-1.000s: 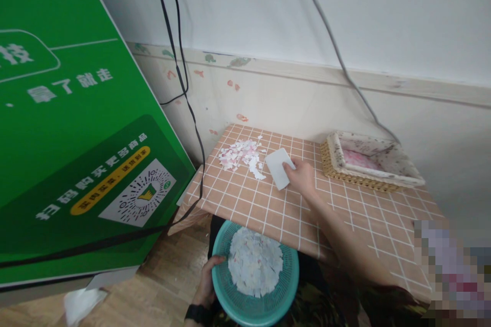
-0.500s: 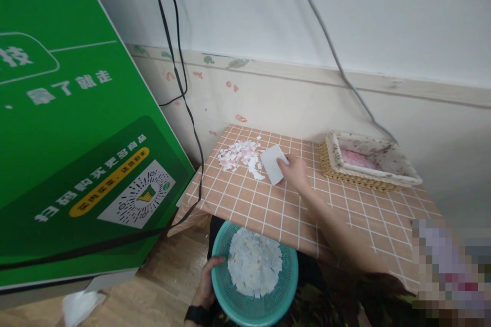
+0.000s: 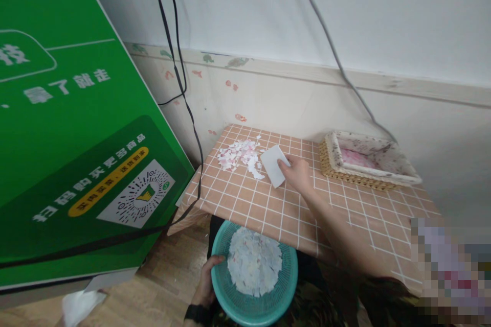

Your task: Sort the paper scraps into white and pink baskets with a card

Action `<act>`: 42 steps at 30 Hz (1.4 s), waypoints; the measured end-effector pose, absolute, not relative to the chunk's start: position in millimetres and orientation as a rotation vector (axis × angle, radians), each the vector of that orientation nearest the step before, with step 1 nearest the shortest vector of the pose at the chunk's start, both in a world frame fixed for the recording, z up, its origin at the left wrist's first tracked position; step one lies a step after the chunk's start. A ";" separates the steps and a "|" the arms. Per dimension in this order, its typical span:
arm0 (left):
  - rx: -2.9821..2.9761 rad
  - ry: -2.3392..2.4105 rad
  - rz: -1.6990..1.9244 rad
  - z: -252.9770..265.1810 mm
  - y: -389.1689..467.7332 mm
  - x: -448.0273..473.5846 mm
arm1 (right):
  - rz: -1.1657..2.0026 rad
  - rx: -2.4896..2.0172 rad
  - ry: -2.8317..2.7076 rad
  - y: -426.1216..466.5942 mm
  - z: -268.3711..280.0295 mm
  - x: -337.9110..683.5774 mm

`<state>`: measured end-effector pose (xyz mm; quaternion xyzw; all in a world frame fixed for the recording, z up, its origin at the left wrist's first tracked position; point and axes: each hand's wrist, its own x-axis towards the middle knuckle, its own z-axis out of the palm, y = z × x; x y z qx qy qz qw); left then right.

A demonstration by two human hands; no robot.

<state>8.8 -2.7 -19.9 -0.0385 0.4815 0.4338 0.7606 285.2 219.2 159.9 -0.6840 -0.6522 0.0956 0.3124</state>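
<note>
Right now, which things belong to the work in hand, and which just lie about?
Likely in use:
card, in right hand
basin, in left hand
scraps, on table and in basin

Seemingly just about:
basket
grey cable
green panel

2 hands, 1 card, 2 heaps of paper scraps — 1 basin, 1 basket, 1 surface.

Light is soft and diffuse — darker below, pixelated lower right.
</note>
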 end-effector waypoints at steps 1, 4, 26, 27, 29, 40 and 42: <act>-0.079 1.040 0.954 -19.0 -2.7 9.3 | 0.260 -1.787 -1.731 220.4 159.6 282.8; -0.082 1.043 0.971 -16.6 -2.6 10.3 | 0.298 -1.753 -1.755 223.9 157.7 278.5; -0.025 1.084 0.966 -23.9 -4.2 7.6 | 0.172 -1.685 -1.786 217.5 180.5 341.8; -0.023 1.069 0.961 -25.3 -4.5 7.2 | 0.150 -1.660 -1.847 224.0 183.0 342.1; -0.026 1.038 0.953 -27.4 -4.9 6.8 | 0.123 -1.615 -1.970 237.4 183.6 339.8; -0.035 1.046 0.937 -20.8 -3.8 7.9 | 0.434 -1.386 -2.371 233.7 182.4 338.3; -0.032 1.060 0.930 -19.7 -3.5 8.0 | 0.444 -1.369 -2.369 219.9 182.4 346.4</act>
